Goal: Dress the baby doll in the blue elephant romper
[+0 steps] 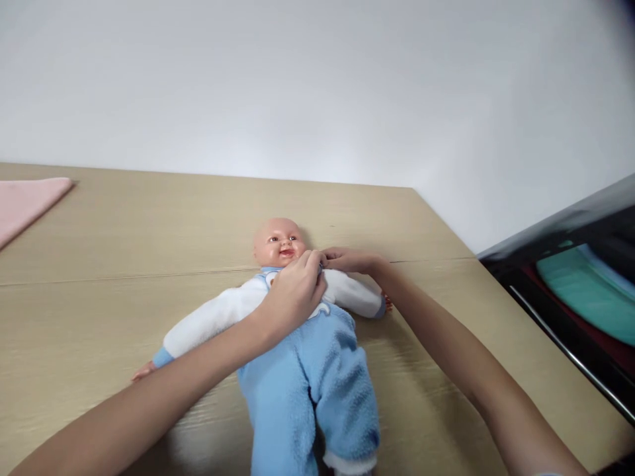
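Your baby doll [317, 370] lies face-up on the wooden table [124, 225]. Its long axis runs from you towards the white wall [297, 79]: bald head at the far end, blue fleece legs pointing back at you and running off the bottom of the view. Its white-sleeved arms are spread out to either side.

There is bare tabletop on both sides of the doll and beyond its head. The table's far edge meets the wall, and its right edge runs diagonally towards you. Just past that edge stands a black frame [570, 317] holding something teal [585, 291]. A pink cloth [24, 201] lies well apart at the far left.

Your left hand [295, 294] rests on the doll's chest, fingers curled and closed on the garment just under the chin. Your right hand [347, 260] reaches in over the doll's shoulder, fingertips pinched together at the same collar, touching your left hand's fingers. The doll's body stretches from beneath both hands back towards you, between your forearms.
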